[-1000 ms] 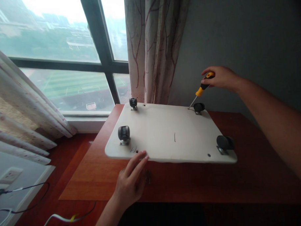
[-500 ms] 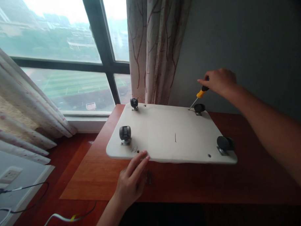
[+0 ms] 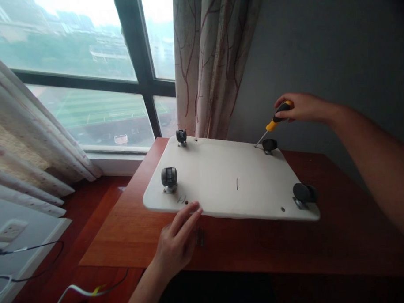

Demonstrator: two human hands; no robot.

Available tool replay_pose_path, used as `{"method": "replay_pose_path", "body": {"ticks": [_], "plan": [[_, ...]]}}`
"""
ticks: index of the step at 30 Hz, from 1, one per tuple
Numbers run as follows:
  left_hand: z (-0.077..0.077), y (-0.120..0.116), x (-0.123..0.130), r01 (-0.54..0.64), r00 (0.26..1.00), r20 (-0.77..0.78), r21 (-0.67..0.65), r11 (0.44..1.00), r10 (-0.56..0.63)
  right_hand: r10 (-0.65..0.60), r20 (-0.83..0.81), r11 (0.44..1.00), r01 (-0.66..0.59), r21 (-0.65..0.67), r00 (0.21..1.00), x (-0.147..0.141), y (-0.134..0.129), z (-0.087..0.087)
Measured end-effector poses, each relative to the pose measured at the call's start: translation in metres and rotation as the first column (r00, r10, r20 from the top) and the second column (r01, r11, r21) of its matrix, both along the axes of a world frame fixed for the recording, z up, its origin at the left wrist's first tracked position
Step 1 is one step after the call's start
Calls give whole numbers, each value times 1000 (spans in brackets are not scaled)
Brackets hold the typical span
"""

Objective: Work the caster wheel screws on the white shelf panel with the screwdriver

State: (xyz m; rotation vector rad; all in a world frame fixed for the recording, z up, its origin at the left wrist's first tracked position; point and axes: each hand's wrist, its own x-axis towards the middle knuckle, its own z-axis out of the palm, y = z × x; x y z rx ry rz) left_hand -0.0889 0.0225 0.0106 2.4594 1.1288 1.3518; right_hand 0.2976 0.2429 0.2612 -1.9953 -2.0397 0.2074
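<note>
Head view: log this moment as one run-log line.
right hand: grips screwdriver, tip at far-right caster | left hand: fingers on near edge of white board | board: casters up, on wooden table

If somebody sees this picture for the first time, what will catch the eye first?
Probably the white board lying on the red-brown table, with four black caster wheels pointing up at its corners. At the far right corner, the right hand holds a yellow-and-black screwdriver, tip beside a wheel. The left hand rests against the near edge.
</note>
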Motion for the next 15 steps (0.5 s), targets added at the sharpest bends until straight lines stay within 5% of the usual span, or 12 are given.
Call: {"method": "replay_pose_path", "body": {"ticks": [15], "plan": [[-2,0,-1,-3,1000,-9,5,1000,3,-113,206,960,53,276,972,-18,-6,-17]]}}
